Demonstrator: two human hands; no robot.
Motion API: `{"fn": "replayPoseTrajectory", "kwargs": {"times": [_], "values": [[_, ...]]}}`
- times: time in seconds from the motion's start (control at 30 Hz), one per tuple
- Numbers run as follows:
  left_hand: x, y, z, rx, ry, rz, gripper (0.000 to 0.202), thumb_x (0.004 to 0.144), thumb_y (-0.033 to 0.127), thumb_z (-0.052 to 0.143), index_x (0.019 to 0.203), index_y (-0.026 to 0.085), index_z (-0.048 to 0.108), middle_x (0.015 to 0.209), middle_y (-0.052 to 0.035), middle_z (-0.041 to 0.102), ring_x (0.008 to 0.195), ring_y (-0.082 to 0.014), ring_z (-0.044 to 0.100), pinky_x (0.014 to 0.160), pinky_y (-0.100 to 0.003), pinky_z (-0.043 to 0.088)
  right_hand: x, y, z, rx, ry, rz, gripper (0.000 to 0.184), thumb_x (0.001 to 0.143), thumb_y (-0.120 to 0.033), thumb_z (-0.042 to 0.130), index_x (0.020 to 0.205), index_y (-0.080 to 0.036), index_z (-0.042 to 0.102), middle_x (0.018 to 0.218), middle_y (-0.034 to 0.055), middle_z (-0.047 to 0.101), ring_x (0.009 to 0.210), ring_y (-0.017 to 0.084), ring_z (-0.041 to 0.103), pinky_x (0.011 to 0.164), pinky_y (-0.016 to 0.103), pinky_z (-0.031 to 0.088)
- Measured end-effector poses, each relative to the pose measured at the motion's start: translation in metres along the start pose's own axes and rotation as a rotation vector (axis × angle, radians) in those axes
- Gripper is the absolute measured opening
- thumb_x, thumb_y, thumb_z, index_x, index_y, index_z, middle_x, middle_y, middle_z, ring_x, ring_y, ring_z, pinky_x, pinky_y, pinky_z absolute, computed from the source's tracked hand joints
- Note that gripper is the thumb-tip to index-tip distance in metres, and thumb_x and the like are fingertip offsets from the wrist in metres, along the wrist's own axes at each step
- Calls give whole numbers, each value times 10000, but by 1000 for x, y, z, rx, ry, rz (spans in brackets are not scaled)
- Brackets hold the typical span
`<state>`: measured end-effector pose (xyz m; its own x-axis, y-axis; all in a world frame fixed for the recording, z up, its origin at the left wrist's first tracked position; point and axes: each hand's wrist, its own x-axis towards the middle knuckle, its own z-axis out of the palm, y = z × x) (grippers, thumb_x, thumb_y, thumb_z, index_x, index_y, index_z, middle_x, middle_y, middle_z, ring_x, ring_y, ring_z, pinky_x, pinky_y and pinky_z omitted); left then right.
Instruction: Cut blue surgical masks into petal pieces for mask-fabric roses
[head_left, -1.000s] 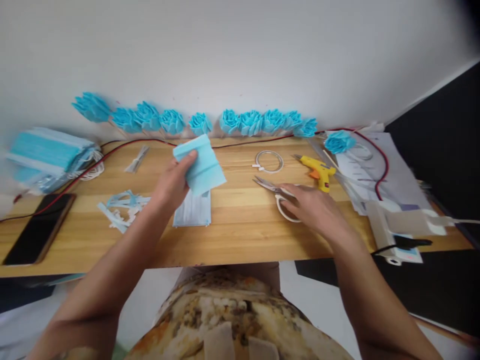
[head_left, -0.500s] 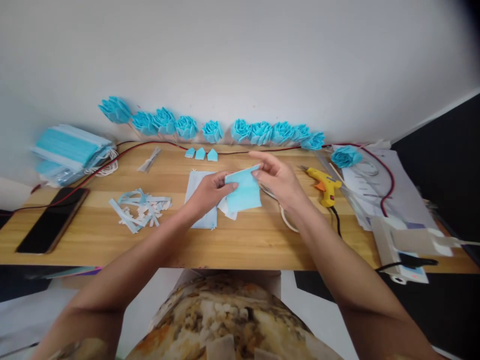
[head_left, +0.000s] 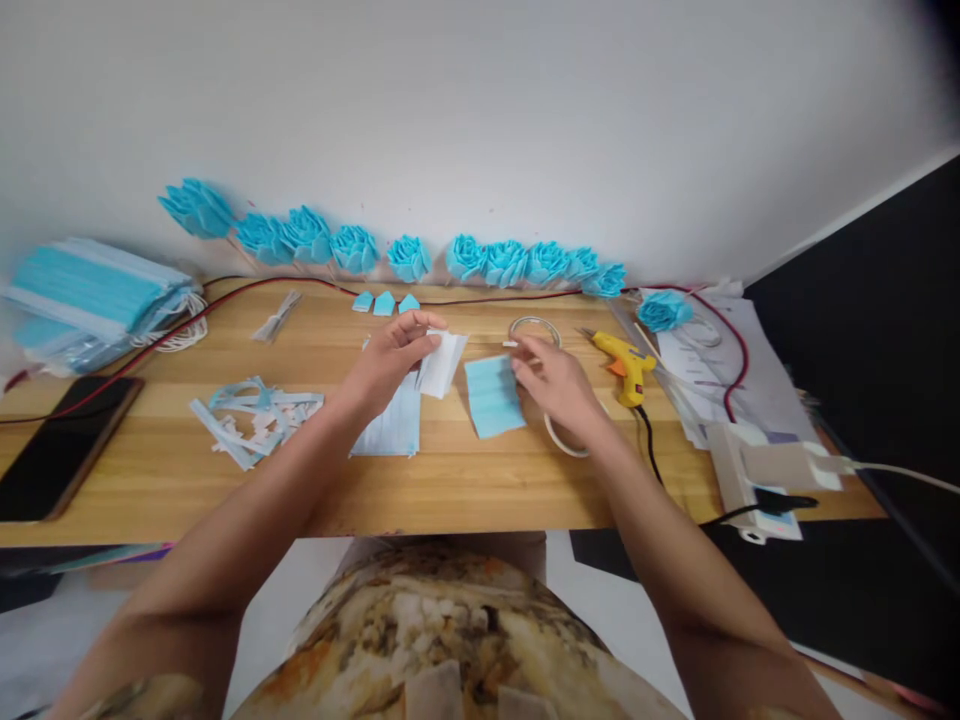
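Note:
My left hand pinches a small piece of white mask fabric over a flat pale-blue mask. My right hand is at the upper right corner of a blue mask-fabric piece, its thumb and finger closed about that corner. The piece's lower part is low over the tabletop. A silvery loop and a pale loop lie around my right hand, which hides how they join. Three small folded blue pieces lie behind my left hand.
Blue fabric flowers line the wall. Cut strips, a phone and stacked masks are left. A yellow glue gun, papers and a power strip are right; a red-black cable runs along the back.
The blue and white pieces, together before, are now apart. My left hand has moved left with the white one, while the blue piece is lower beside my right hand. The view has shifted slightly.

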<state>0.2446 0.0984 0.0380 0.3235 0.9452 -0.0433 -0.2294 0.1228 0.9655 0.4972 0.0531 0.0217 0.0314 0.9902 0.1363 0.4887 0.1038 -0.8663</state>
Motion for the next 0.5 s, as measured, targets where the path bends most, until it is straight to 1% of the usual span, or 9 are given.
{"fn": "replayPoseTrajectory", "kwargs": {"times": [0.03, 0.07, 0.1, 0.13, 0.2, 0.27, 0.37, 0.43, 0.5], "values": [[-1, 3, 2, -11, -20, 5, 241, 746, 262, 822, 947, 209, 700, 720, 40, 615, 602, -93, 525, 554, -204, 412, 0, -5, 3, -82, 16, -58, 491, 886, -448, 671, 1311, -204, 696, 1303, 164, 720, 1271, 371, 643, 1084, 595, 506], [-2, 5, 4, -22, -43, 11, 259, 743, 259, 819, 963, 209, 692, 715, 43, 614, 598, -92, 525, 552, -204, 409, 0, -11, 6, -92, 8, -89, 526, 907, -473, 660, 1365, -215, 669, 1381, 164, 689, 1342, 371, 603, 1133, 593, 471], [-2, 7, 6, -33, -66, 19, 281, 741, 260, 820, 982, 210, 684, 718, 42, 622, 596, -93, 529, 552, -206, 408, 1, -17, 9, -30, -33, -85, 569, 924, -506, 650, 1425, -237, 627, 1426, 152, 669, 1372, 359, 589, 1147, 578, 465], [-2, 8, 8, -46, -85, 28, 306, 738, 263, 824, 1001, 211, 675, 726, 40, 635, 598, -95, 537, 556, -208, 413, 3, -23, 13, 87, -95, -53, 614, 925, -542, 655, 1467, -262, 588, 1425, 135, 673, 1356, 342, 607, 1130, 555, 488], [-1, 10, 11, -74, -112, 51, 365, 729, 268, 835, 1044, 213, 660, 756, 34, 663, 619, -102, 569, 584, -220, 441, 8, -31, 23, 363, -244, 41, 694, 872, -587, 719, 1480, -292, 562, 1333, 107, 722, 1262, 312, 670, 1067, 506, 544], [2, 8, 10, -84, -119, 74, 421, 719, 260, 839, 1090, 212, 646, 790, 28, 682, 660, -114, 607, 621, -233, 468, 16, -32, 33, 571, -320, 115, 726, 794, -556, 799, 1433, -284, 588, 1208, 85, 764, 1152, 291, 715, 1008, 474, 578], [4, 2, 2, -39, -69, 86, 491, 698, 221, 828, 1140, 204, 616, 798, 33, 682, 672, -114, 619, 620, -231, 461, 29, -25, 41, 672, -251, 153, 711, 708, -453, 855, 1356, -264, 632, 1098, 53, 786, 1046, 264, 738, 944, 423, 590], [5, -2, -5, 8, -21, 66, 545, 680, 195, 810, 1178, 198, 590, 796, 36, 688, 659, -113, 613, 609, -230, 456, 37, -19, 40, 644, -184, 148, 708, 683, -405, 865, 1338, -251, 645, 1059, 44, 795, 999, 251, 742, 923, 402, 583], [4, -4, -11, 45, 1, 50, 582, 668, 178, 788, 1208, 191, 572, 810, 31, 699, 672, -119, 620, 622, -235, 464, 42, -16, 36, 599, -162, 132, 704, 684, -373, 864, 1341, -238, 648, 1059, 48, 803, 978, 247, 745, 921, 399, 579]]}}
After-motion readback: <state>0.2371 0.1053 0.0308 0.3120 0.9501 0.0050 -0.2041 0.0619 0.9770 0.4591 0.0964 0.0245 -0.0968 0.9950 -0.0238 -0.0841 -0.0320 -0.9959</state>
